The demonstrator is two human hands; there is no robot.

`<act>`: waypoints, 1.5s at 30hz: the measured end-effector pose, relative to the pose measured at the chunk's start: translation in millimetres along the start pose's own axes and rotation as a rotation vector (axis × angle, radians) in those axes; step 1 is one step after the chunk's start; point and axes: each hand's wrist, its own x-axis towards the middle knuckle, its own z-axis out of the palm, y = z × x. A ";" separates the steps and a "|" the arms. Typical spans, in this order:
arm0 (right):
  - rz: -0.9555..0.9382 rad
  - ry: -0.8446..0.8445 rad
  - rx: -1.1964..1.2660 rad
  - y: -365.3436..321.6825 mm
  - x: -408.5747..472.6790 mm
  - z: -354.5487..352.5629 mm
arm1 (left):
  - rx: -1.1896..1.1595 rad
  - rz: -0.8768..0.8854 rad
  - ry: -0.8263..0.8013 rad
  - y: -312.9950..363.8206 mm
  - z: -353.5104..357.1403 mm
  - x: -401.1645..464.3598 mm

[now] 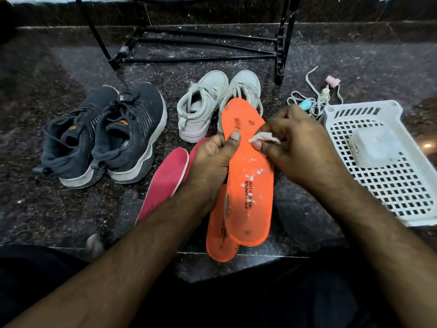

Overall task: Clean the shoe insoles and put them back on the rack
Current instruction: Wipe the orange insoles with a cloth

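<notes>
While left hand [210, 159] grips orange insole [250, 176], right hand [295, 147] seemingly pinches tissue [264, 137].

Dim indoor light, wide-angle edge warp, glare spot right, bg soft

There is one camera, and it sits on the person's head. It looks forward and down at the dark speckled floor [71, 209]. It is very close to the two arms, which reach in from the near bottom edge and fill much of the view. The left hand [210, 166] and the right hand [300, 147] meet in the middle. The lens is wide, so straight lines bend near the edges. Far away, at the top, stands the black rack [198, 48]. The dark shoes [106, 133] lie to the left. The white basket [387, 162] lies to the right. No other view shares this scene.
</notes>
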 end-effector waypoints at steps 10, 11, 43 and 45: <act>-0.130 -0.056 0.004 -15.7 -4.5 2.7 | 0.010 0.079 -0.018 -3.7 0.0 3.1; -0.154 -0.091 0.009 -17.4 -6.5 4.9 | 0.008 0.083 -0.010 -4.2 -0.9 3.6; 0.062 -0.109 0.004 -29.7 -8.4 11.9 | 0.100 0.129 0.088 -9.7 -0.6 -2.5; 0.045 -0.199 0.016 -31.5 -14.2 9.8 | 0.114 0.139 0.106 -12.2 -4.8 -2.1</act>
